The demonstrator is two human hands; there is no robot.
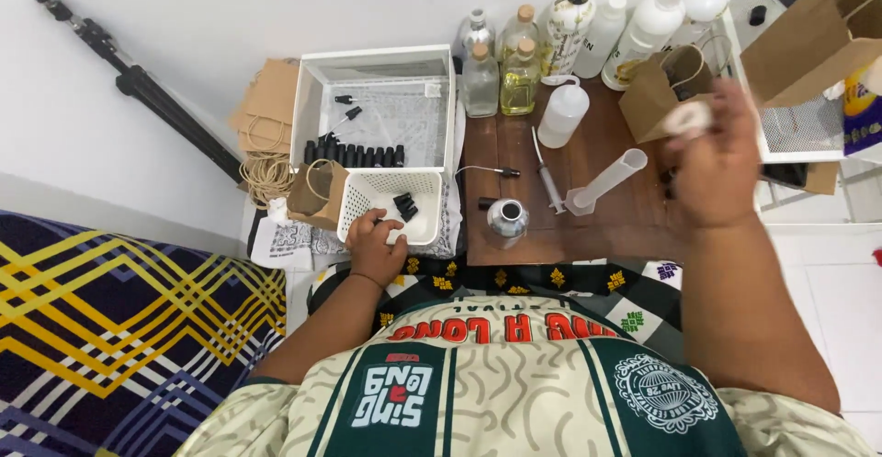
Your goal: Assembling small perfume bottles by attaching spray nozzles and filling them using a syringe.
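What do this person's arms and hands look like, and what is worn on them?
Both forearms are bare. The left hand has a thin dark band at the wrist; the right hand shows none. Short cream sleeves with a squiggly pattern reach the upper arms.

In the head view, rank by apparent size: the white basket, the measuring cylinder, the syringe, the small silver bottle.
1. White basket, under the left hand.
2. Measuring cylinder.
3. Syringe, thinner; its length looks close to the cylinder's.
4. Silver bottle.
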